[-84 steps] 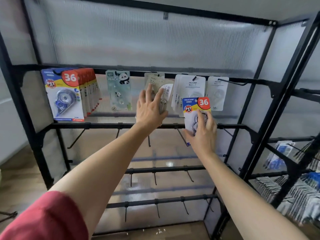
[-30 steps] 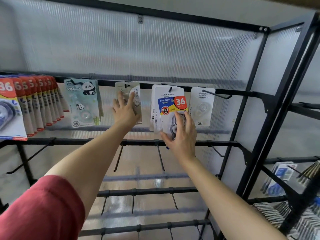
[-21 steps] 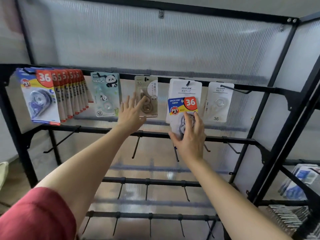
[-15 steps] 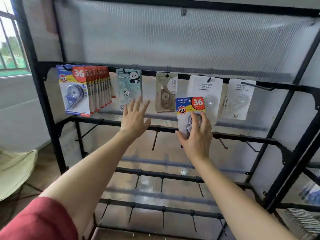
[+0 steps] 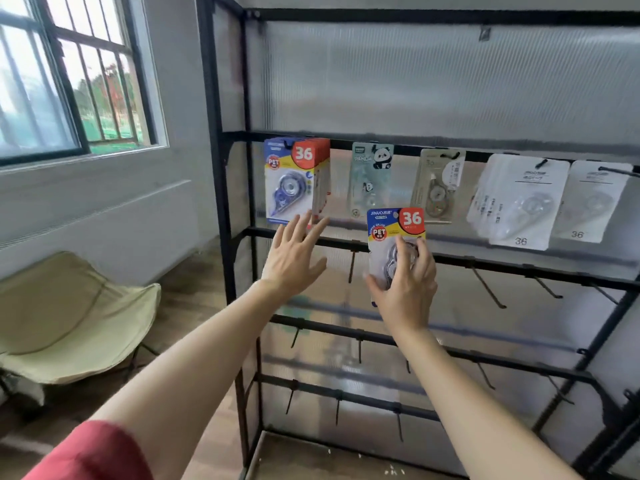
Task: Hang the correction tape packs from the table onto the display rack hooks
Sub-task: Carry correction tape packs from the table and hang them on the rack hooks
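Reaching hands: right [image 5: 403, 282] gripping correction tape pack [image 5: 394, 233], left [image 5: 294, 261] splayed.

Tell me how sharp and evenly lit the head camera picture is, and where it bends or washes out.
Head view: soft daylight from the window, which is overexposed; wide-angle bowing tilts the rack frame; print on the pack in the right hand reads clearly, while the white packs at right are smeared and the left hand is slightly blurred.
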Demonstrator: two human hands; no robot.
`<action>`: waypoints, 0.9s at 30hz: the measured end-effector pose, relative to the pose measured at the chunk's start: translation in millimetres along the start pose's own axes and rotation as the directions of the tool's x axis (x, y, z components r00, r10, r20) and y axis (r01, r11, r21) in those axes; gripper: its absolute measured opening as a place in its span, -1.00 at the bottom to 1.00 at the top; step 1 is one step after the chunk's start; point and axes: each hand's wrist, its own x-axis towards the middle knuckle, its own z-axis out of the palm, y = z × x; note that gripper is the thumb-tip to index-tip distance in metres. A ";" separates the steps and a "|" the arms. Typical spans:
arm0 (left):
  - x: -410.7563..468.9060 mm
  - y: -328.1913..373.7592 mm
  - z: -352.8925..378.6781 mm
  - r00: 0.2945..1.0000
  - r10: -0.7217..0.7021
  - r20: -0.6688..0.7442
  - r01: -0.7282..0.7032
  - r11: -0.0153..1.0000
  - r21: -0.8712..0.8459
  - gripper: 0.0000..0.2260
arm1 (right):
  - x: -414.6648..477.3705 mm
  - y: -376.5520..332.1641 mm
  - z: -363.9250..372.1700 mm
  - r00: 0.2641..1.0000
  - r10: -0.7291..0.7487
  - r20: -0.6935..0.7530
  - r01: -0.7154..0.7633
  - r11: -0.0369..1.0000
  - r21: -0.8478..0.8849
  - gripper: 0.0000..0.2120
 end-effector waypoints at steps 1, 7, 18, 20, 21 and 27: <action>-6.3 -11.3 -2.7 1.000 -0.013 0.005 0.013 1.000 -0.011 -0.35 | -5.4 -11.1 3.2 1.000 0.008 0.005 -0.008 1.000 0.001 -0.18; -29.6 -68.8 -13.2 0.998 -0.065 0.022 0.066 0.997 -0.044 -0.37 | -24.1 -66.8 18.0 0.999 0.045 0.007 -0.045 0.999 -0.010 -0.20; -29.8 -139.8 -29.2 0.983 -0.180 -0.035 0.175 0.979 -0.105 -0.36 | 48.1 -162.7 46.8 0.998 -0.035 0.053 0.037 0.999 -0.035 -0.30; -24.5 -144.6 -29.6 0.981 -0.194 -0.025 0.191 0.976 -0.102 -0.36 | 61.5 -168.9 53.2 0.998 -0.038 0.058 0.042 0.997 -0.060 -0.30; -21.1 -146.1 -29.3 0.981 -0.194 -0.021 0.191 0.976 -0.102 -0.35 | 67.1 -171.6 55.1 0.997 -0.031 0.075 0.037 0.996 -0.079 -0.30; 2.9 -151.8 -31.3 0.984 -0.171 -0.045 0.164 0.978 -0.126 -0.35 | 85.7 -179.0 62.3 0.989 -0.004 0.145 0.025 0.990 -0.141 -0.32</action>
